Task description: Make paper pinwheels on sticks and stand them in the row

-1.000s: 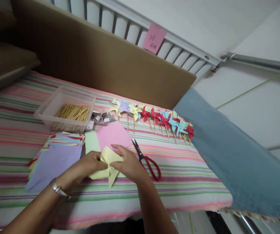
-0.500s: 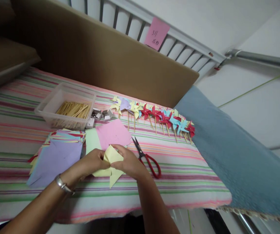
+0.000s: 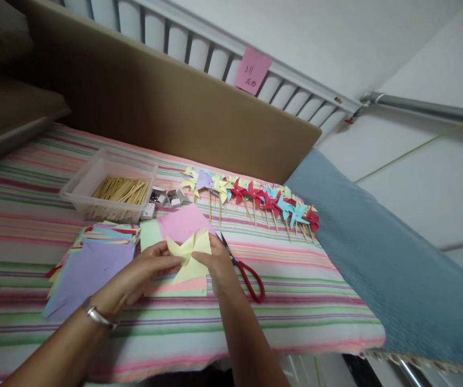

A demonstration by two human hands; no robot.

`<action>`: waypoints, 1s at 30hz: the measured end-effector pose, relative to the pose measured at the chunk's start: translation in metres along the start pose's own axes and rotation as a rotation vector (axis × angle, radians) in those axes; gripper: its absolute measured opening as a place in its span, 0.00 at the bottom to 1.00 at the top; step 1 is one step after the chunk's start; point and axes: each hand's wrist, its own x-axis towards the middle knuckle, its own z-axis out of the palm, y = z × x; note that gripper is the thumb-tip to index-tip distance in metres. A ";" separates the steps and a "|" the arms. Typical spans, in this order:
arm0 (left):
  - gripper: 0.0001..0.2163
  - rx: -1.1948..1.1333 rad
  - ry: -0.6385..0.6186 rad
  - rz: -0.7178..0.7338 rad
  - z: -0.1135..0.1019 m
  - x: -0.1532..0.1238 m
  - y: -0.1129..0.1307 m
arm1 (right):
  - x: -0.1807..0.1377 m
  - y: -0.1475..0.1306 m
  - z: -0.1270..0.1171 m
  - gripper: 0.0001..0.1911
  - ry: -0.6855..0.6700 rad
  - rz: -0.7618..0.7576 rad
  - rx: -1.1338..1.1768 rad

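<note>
A pale yellow paper pinwheel point(image 3: 193, 252), its corners folded in toward the middle, is held up between my two hands. My left hand point(image 3: 154, 269) pinches its left side, with the thumb near the centre. My right hand point(image 3: 217, 262) grips the right side, its thumb pressed on the middle. Beneath lie pink paper point(image 3: 183, 221) and light green paper point(image 3: 149, 234), partly covered by the hands. Just right of my right hand, scissors point(image 3: 251, 277) with red handles rest on the striped cloth.
A clear plastic box point(image 3: 73, 185) holds wooden sticks point(image 3: 122, 191). Small white boxes point(image 3: 173, 198) stand beside it. At the left is a stack of coloured paper squares point(image 3: 90, 274). Finished pinwheels point(image 3: 255, 196) lie in a row along a cardboard panel point(image 3: 175, 102).
The yellow pinwheel has been turned and lifted slightly, its folded face now tilted toward me. My left hand has shifted left, and my right hand a little right.
</note>
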 end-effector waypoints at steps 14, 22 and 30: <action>0.07 -0.226 0.180 0.010 0.012 0.001 -0.016 | -0.009 0.002 0.030 0.21 0.014 -0.038 0.199; 0.07 -0.088 0.314 0.056 -0.007 0.002 0.003 | -0.009 0.000 0.015 0.19 0.109 -0.223 -0.314; 0.06 -0.055 0.307 0.132 -0.021 0.000 0.015 | -0.024 -0.002 0.008 0.14 -0.072 -0.634 -0.769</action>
